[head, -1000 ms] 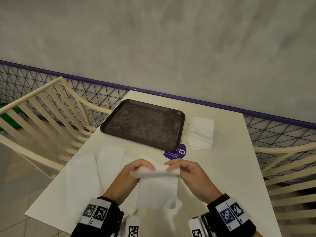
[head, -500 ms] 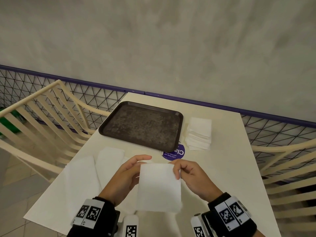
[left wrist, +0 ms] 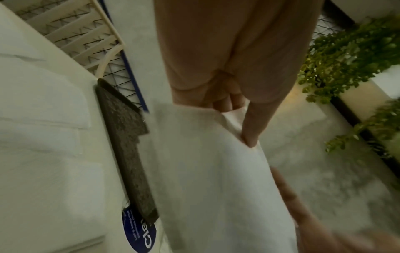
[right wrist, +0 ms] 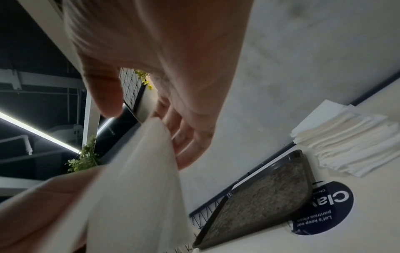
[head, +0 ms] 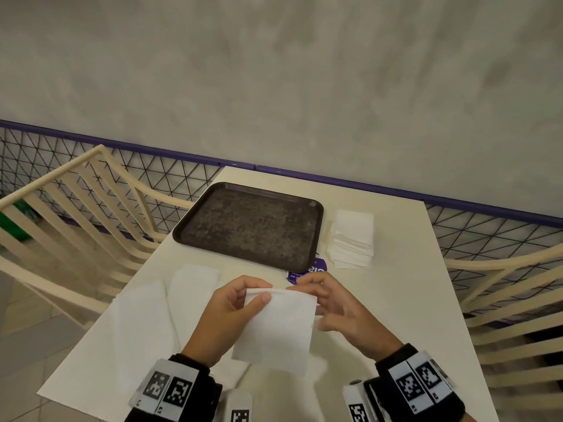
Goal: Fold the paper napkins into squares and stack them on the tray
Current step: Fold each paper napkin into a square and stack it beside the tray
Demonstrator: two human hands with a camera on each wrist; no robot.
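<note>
A white folded napkin (head: 277, 327) hangs roughly square above the near half of the table. My left hand (head: 259, 295) pinches its top left corner between thumb and fingers, as the left wrist view shows (left wrist: 244, 130). My right hand (head: 316, 303) is at the top right edge, fingers (right wrist: 190, 145) behind the paper. Its thumb (right wrist: 106, 95) stands clear of the napkin (right wrist: 138, 179). The dark speckled tray (head: 249, 233) lies beyond the hands with nothing on it. Two unfolded napkins (head: 140, 324) lie flat at the near left.
A stack of folded white napkins (head: 353, 239) sits right of the tray. A purple round sticker (head: 307, 271) shows at the tray's near right corner. Cream slatted chairs (head: 76, 214) flank the table on both sides. A mesh fence with a purple rail (head: 335, 181) runs behind.
The napkin's top was rolled over between both hands, then smoothed into a flat folded piece. It now tilts slightly, and my right thumb has come off the paper.
</note>
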